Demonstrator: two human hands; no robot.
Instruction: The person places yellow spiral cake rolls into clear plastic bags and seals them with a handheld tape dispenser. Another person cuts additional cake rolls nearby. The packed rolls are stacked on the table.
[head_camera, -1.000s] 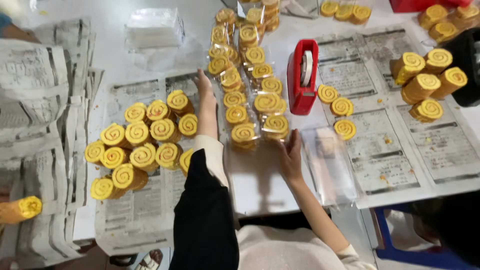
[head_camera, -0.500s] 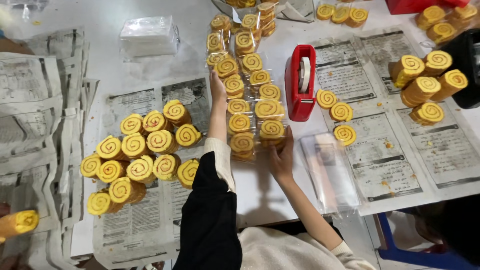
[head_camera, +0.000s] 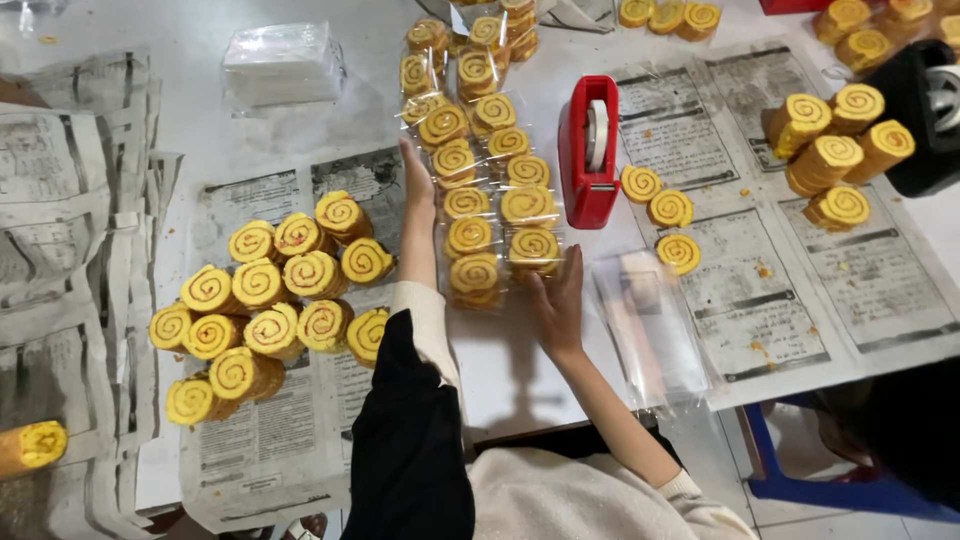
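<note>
We are pushing the bagged rolls (head_camera: 478, 200) farther up the table than half a second ago. Our left hand (head_camera: 417, 185) is lying flat along the left side of the double row, our right hand (head_camera: 560, 300) is pressing open against its near end, neither gripping. The rows are sitting between the loose rolls (head_camera: 270, 300) and the red tape dispenser (head_camera: 588, 150), closing up tighter.
</note>
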